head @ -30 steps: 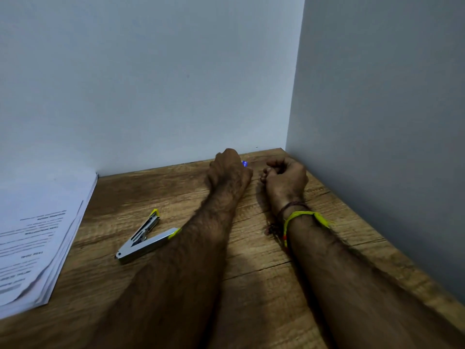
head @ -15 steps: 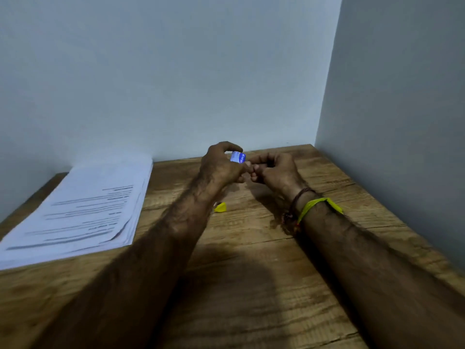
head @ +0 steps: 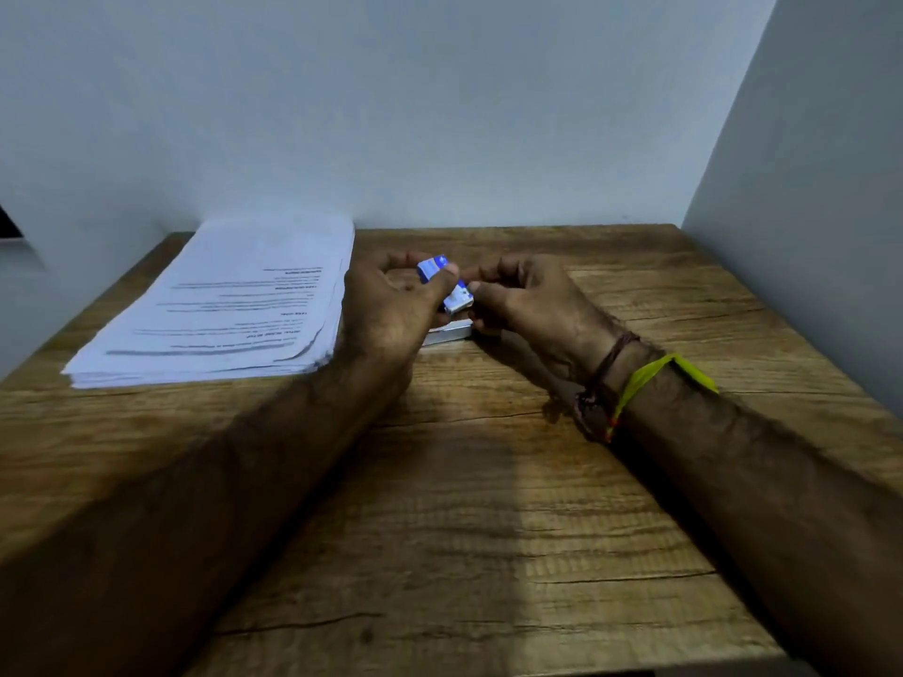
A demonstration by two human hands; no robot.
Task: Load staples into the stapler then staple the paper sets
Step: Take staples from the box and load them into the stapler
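Both hands up over the desk centre. My left hand (head: 391, 305) grips the small blue-and-white staple box (head: 442, 284), thumb pressed across its side, fingers curled behind. My right hand (head: 527, 300) pinches the box's lower end w/ thumb and fingertip, other fingers curled in; looks like I'm working the inner tray or flap out, can't tell which. Right wrist has a brown thread and a yellow band (head: 655, 378).

Stapler (head: 447, 333): only a silver sliver shows flat on the desk (head: 488, 505), just under and between my hands, rest hidden by the left hand. Can't tell if its magazine is open. Paper stack (head: 215, 305) sits to the left, near the back wall, just beside my left hand, edges fanned, no staple visible.

Progress, my guess: v. early. Box in hand, not emptied; no staple strip seen yet. Left to do: get a strip out, load it, close the stapler, then staple each set. So basically everything.

Vs half a sec ago: hands were a bit tighter together w/ the box up at the left fingertips; now the box is tipped down toward the right hand and more of it shows. View has swung too: paper stack reads closer to centre, and silver metal shows under the hands where only a yellow tip peeked out before.
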